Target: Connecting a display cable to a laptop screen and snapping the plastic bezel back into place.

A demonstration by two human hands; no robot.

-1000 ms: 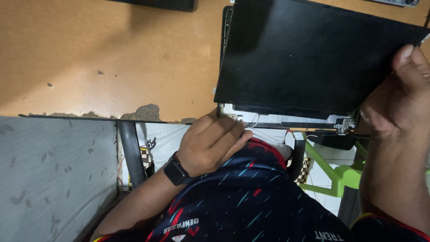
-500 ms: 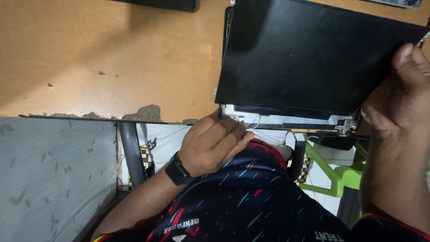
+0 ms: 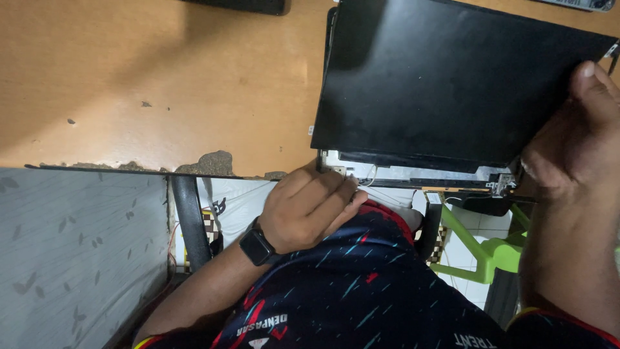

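Over the last second little has shifted: the black screen panel (image 3: pixel 452 77) sits at much the same tilt over the laptop lid (image 3: pixel 420 174), and only the left hand (image 3: pixel 310 207) has crept slightly toward the lid's near edge — so the work looks to be at a fiddly stage down at that edge, not at lifting.

The left hand is curled, fingers drawn together, its fingertips (image 3: pixel 345 187) touching the lower left corner of the lid beside a thin white cable (image 3: pixel 369 178). Whether they pinch the cable I cannot tell. A dark watch (image 3: pixel 257 247) is on that wrist.

The right hand (image 3: pixel 568 148) is clamped on the panel's right edge, thumb on top — holding it raised off the lid near the metal hinge (image 3: pixel 504 186).

Panel and lid rest at the near edge of the worn wooden tabletop (image 3: pixel 161 84), just above the person's lap; a green stool (image 3: pixel 491 249) shows below.
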